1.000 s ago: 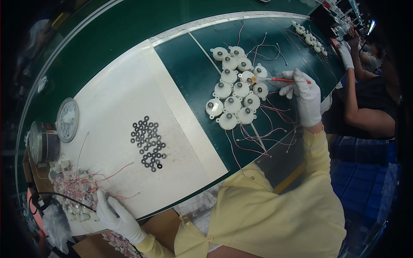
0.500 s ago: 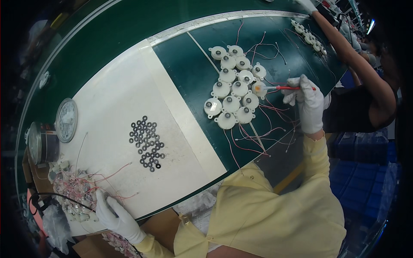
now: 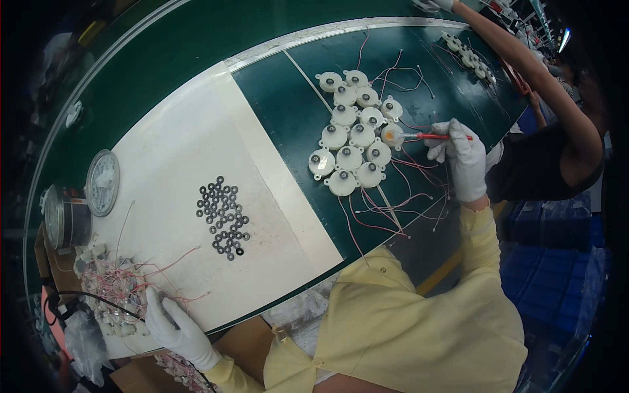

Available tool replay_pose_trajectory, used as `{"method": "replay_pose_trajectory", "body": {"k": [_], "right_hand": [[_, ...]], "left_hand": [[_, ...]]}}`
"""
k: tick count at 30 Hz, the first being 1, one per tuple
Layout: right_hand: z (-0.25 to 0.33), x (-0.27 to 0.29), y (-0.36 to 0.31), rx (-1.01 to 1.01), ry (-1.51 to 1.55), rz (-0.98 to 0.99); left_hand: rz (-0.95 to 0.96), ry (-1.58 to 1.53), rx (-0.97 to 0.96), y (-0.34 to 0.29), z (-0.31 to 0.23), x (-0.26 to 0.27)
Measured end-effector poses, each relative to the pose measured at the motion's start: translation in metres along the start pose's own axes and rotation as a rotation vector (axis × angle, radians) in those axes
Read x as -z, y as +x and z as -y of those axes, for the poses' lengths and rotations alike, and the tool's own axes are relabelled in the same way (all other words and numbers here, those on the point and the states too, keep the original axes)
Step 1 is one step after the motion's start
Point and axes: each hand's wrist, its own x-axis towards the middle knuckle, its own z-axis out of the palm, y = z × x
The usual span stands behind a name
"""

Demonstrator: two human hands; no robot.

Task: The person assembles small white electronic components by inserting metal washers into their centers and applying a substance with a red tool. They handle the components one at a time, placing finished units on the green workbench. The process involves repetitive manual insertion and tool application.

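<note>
My gloved right hand (image 3: 464,157) grips a small red-handled brush (image 3: 432,136). Its tip touches the rightmost of several white round plastic housings (image 3: 362,135), one with an orange-brown centre (image 3: 391,135). Most of the other housings carry a dark ring in the middle, and thin red and white wires (image 3: 400,196) trail from the group. My gloved left hand (image 3: 175,327) rests at the near side of a tangled heap of wired white parts (image 3: 114,288), thumb and fingers apart. No object shows in it.
Small black rings (image 3: 223,216) lie spread on the white board (image 3: 164,157). At the far left stand a metal can (image 3: 65,219) and its round lid (image 3: 103,182). A co-worker's arm (image 3: 524,62) reaches over more housings (image 3: 470,57) at upper right. Blue crates (image 3: 557,262) stand at right.
The housings and the brush have shifted very slightly left. The co-worker's gloved hand has moved left along the far edge. My left hand is almost unmoved.
</note>
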Motion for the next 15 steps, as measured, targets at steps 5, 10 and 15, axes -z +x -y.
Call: {"method": "replay_pose_trajectory", "body": {"k": [5,10,15], "right_hand": [[-0.004,0.004,0.001,-0.002,0.004,0.008],[-0.002,0.009,-0.001,0.017,0.024,-0.012],[0.011,0.007,-0.002,0.033,0.117,-0.078]], "left_hand": [[0.003,0.025,-0.009,-0.001,0.002,0.000],[0.000,0.029,-0.010,-0.001,0.001,0.001],[0.008,0.030,-0.001,-0.001,0.001,-0.001]]}}
